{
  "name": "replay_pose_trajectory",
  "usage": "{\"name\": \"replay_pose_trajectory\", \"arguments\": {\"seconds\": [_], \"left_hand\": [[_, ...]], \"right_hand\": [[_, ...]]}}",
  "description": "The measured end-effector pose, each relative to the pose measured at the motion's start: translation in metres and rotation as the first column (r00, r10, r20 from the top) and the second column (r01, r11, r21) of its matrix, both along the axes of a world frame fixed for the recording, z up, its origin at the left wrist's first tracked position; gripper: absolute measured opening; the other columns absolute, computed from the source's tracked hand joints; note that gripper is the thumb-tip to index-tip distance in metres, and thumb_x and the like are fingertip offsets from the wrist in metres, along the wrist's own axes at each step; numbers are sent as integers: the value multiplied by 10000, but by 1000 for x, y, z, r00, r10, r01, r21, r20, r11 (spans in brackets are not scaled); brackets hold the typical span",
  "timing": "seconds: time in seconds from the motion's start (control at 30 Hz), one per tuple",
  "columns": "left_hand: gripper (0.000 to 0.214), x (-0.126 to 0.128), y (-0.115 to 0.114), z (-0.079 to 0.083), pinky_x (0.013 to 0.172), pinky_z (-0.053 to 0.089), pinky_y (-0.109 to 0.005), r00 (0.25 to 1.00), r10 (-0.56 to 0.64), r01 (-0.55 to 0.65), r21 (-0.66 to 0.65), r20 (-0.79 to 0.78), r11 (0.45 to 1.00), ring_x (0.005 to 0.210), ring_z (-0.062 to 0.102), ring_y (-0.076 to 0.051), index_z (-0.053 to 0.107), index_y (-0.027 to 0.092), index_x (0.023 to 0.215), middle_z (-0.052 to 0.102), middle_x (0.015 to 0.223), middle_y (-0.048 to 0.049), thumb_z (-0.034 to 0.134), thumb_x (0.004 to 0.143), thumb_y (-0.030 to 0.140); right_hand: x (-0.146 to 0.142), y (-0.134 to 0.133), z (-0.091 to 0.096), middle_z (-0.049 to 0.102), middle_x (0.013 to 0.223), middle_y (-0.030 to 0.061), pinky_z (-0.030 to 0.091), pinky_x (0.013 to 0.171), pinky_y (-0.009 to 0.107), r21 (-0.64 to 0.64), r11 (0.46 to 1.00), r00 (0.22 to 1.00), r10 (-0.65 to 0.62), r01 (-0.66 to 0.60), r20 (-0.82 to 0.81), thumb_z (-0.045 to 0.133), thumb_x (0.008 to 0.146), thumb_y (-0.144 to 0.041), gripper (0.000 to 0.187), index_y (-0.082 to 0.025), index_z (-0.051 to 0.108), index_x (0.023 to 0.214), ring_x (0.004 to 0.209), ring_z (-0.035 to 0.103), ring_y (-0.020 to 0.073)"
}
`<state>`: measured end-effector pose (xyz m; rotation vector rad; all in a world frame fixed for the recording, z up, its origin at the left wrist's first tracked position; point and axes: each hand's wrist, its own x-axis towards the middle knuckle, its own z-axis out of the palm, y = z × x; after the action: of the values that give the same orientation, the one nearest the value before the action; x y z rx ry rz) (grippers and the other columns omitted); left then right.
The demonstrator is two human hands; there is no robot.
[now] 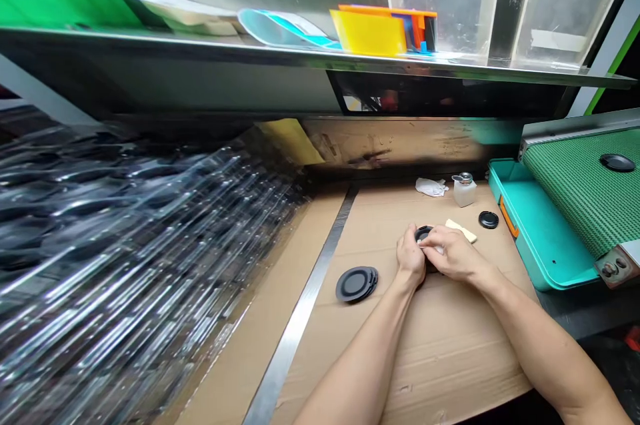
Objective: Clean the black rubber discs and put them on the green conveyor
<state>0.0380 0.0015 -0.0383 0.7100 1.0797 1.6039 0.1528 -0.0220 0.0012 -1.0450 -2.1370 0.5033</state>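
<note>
The left hand (pixel 411 255) and right hand (pixel 453 253) are pressing together, their fingers pinching a round black disc (pixel 424 233) above the corrugated cardboard sheet (pixel 450 352). A stack of matte black discs (pixel 357 284) is lying at eight o'clock, a cream foam pad (pixel 461 230) is touching the right hand at one o'clock, and a frosted pump bottle (pixel 465 190) is standing at twelve beside a crumpled white cloth (pixel 431 187). A small black disc (pixel 489 219) is resting at two o'clock, before a teal tray (pixel 537 225) and a ribbed green conveyor belt (pixel 575 185).
</note>
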Motion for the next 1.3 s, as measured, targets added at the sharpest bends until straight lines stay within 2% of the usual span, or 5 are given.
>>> {"name": "replay_pose_trajectory", "arguments": {"seconds": [0.17,0.3,0.8,1.1,1.3], "left_hand": [[332,3,2,-1,417,384,-240,995,-55,63,-94,81,994,425,497,-125,676,161,695,623,558,-8,519,819,426],[277,4,3,2,541,477,-238,987,48,-34,-90,153,995,551,602,-139,650,164,660,671,630,-26,522,810,359],[343,-3,7,6,610,516,-256,961,78,-34,-167,265,985,620,661,-157,704,117,752,716,698,-65,479,834,363],[325,-8,-1,16,389,424,-231,967,-157,200,-213,202,956,460,594,-153,638,148,738,662,610,-47,456,927,340],[390,-9,-8,18,369,412,-248,905,-407,423,-187,121,886,462,609,-179,676,120,797,671,618,-89,448,956,393]], "right_hand": [[11,2,5,676,955,68,492,840,289,35,988,983,-156,153,102,563,921,-131,224,-193,768,985,896,629,173],[9,2,6,689,942,37,484,829,265,4,1000,997,-24,23,79,630,875,-129,192,-221,773,963,895,632,157],[4,1,-2,699,923,36,491,797,250,9,1000,999,-17,17,28,649,849,-146,189,-204,774,978,855,642,151],[21,14,-1,709,934,45,498,832,252,26,978,973,-202,206,-112,617,906,-175,184,-190,771,1004,878,660,145],[29,17,-3,721,1036,65,468,893,267,-6,924,921,-382,383,75,583,923,-191,218,-194,763,1046,978,656,170]]}}
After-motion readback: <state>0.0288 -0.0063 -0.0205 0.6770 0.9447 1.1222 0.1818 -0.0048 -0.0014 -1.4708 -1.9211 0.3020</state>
